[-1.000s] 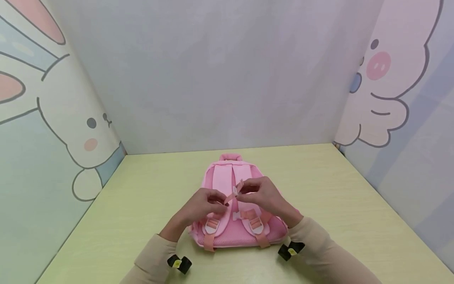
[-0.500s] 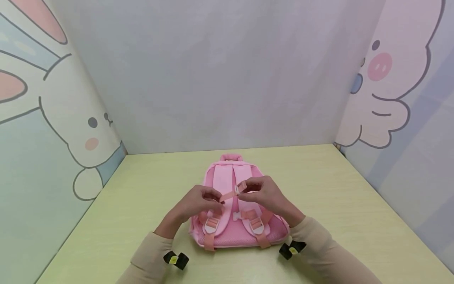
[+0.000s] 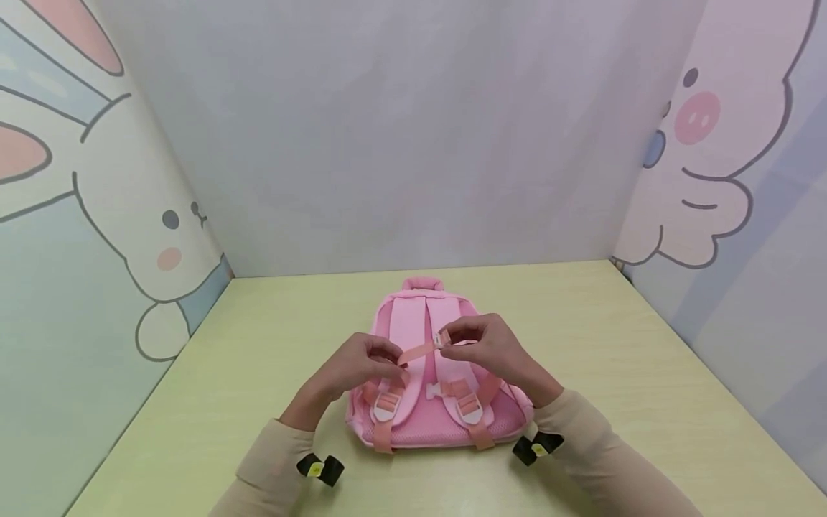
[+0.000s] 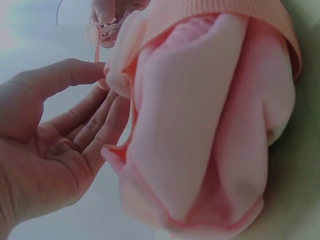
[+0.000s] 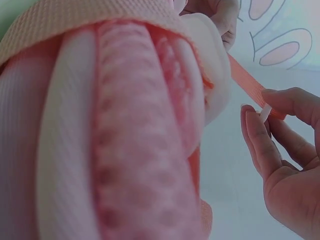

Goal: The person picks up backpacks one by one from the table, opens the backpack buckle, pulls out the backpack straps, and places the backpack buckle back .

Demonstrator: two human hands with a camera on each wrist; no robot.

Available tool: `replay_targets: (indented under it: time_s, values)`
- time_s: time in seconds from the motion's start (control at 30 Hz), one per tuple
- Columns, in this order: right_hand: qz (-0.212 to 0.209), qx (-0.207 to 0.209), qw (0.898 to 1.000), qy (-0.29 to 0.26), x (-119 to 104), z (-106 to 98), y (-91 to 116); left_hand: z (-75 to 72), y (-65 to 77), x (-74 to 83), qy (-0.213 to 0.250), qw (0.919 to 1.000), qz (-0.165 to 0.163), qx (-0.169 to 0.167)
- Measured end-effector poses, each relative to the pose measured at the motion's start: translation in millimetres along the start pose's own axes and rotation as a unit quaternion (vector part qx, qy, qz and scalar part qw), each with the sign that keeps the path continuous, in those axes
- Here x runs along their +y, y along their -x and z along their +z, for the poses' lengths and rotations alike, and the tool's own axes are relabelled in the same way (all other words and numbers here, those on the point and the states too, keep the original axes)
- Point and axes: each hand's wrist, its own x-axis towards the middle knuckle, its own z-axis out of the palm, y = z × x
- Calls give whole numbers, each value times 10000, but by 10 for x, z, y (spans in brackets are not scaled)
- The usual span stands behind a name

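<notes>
A pink backpack [image 3: 423, 428] lies on the table with its shoulder straps upward. Across its middle runs a thin salmon webbing strap [image 3: 418, 352], raised off the fabric. My left hand [image 3: 358, 364] pinches the strap's left part between thumb and fingers. At its other end, my right hand [image 3: 496, 349] pinches a small white buckle [image 3: 440, 341] together with a short fold of webbing. In the right wrist view, the thumb and fingertips close on a white plastic edge [image 5: 265, 113]. Lower down, another white buckle piece [image 3: 433, 390] hangs free on the right shoulder strap.
Two white adjuster buckles, left [image 3: 387, 407] and right [image 3: 469, 408], sit low on the shoulder straps. A carry loop [image 3: 423, 283] tops the backpack. The pale yellow table [image 3: 258, 323] is bounded by a grey back wall [image 3: 413, 143] and cartoon-printed side walls.
The webbing strap between my hands has grown longer and straighter. My left hand has shifted slightly left, and my right hand with the buckle has moved a little right and up.
</notes>
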Motion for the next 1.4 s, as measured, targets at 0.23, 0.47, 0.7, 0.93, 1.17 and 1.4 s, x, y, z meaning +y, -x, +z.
replay_targets:
  time_s: [0.23, 0.47, 0.7, 0.93, 1.17, 1.4]
  values:
    - [31, -78, 10000, -24, -12, -2, -9, 12, -9, 0, 59, 10000, 12, -27]
    - [-101, -221, 9997, -86, -27, 4, 4, 56, -15, -11, 49, 9996, 165, -216]
    - [-349, -418, 9985, -14, -56, 10, 13, 110, -21, -24, -18, 9992, 260, -301]
    - [-834, -923, 9922, 47, -97, -19, 22, 146, -35, -54, -121, 9988, 414, -244]
    - [-1445, -1705, 9747, 35, -209, -54, 85, 208, -33, -71, -360, 9973, 590, -258]
    - [-2318, -2279, 9397, 1063, -436, 26, 219, 224, -61, -108, -640, 9917, 971, -549]
